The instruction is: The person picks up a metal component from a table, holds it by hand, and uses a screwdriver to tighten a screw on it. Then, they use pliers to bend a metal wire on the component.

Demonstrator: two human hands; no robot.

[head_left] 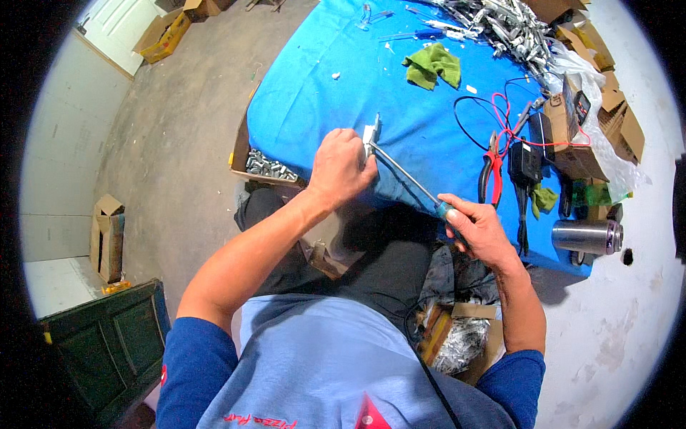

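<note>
My left hand is closed around a small silver metal part near the front edge of the blue-covered table. The part's upper end sticks out past my fingers; the rest is hidden by the hand. In my right hand is a screwdriver, gripped by its teal handle. Its long shaft slants up and left, and the tip meets the metal part beside my left thumb. Whether a screw sits under the tip is too small to tell.
A pile of silver metal parts covers the far right. Nearby lie a green cloth, red-handled pliers, a black adapter with wires, a cardboard box and a steel flask. An open box of small metal pieces stands at left.
</note>
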